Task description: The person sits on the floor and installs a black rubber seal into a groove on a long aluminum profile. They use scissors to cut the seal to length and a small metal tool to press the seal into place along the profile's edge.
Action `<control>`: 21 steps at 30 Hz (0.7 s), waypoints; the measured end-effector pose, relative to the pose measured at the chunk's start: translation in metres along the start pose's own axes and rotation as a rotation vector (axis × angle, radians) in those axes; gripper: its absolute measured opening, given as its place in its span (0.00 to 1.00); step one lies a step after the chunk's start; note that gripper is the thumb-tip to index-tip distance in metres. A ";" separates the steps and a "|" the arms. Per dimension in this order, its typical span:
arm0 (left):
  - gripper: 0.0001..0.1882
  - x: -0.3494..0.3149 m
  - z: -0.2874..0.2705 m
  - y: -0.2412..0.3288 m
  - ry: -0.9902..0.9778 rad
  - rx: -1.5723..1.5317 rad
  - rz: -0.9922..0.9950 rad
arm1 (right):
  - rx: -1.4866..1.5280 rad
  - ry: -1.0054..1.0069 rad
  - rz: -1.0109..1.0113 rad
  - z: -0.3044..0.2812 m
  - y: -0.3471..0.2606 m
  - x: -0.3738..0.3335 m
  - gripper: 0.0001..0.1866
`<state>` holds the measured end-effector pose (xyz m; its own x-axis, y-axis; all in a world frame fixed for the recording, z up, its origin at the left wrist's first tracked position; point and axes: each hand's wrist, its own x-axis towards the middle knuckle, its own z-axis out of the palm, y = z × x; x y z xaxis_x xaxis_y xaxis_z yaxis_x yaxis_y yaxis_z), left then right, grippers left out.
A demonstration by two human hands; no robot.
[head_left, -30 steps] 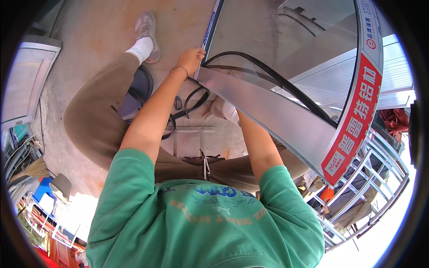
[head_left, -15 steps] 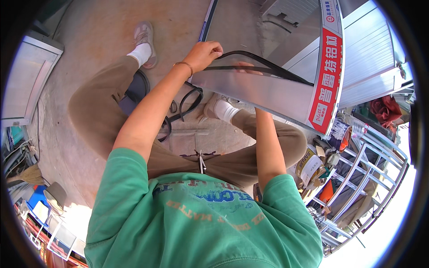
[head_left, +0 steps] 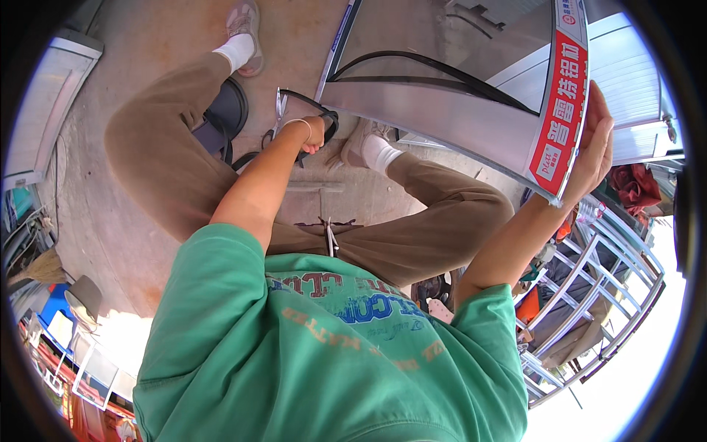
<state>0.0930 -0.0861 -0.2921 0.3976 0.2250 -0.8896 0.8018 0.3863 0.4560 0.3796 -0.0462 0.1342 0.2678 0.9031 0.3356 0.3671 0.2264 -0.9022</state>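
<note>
One panel (head_left: 456,118) touches right hand (head_left: 595,147), one pair of scissors (head_left: 280,108) beside left hand (head_left: 314,135).

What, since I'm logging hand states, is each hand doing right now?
Left hand: closed, at the black strip; whether it holds it can't be told.
Right hand: against the framed panel at its outer edge; grip can't be told.

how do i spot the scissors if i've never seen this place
Start at the large red-labelled panel in the upper right, then find the left hand just below its left corner. The scissors are just left of that hand, their shiny, pointed metal blades standing out against the dull black strip curling nearby.
</note>
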 end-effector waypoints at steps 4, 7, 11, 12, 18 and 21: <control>0.11 0.012 0.054 0.005 0.115 0.220 0.148 | -0.206 -0.135 -0.384 0.015 -0.016 0.060 0.28; 0.11 0.019 0.083 0.007 0.333 0.360 0.346 | -0.532 -0.284 -0.385 0.018 -0.021 0.076 0.26; 0.10 0.024 0.110 0.016 0.453 0.374 0.362 | -0.450 -0.254 -0.211 0.035 -0.027 0.065 0.25; 0.10 0.031 0.117 0.017 0.476 0.362 0.341 | -0.454 -0.259 -0.215 0.036 -0.028 0.068 0.26; 0.13 0.064 0.130 0.028 0.483 0.441 0.308 | -0.505 -0.304 -0.161 0.029 -0.030 0.073 0.30; 0.13 0.089 0.143 0.021 0.580 0.445 0.325 | -0.537 -0.311 -0.146 0.028 -0.030 0.076 0.31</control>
<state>0.2091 -0.1856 -0.3659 0.4441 0.7417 -0.5026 0.8372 -0.1438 0.5276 0.3638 0.0255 0.1792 -0.0602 0.9587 0.2778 0.7974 0.2136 -0.5644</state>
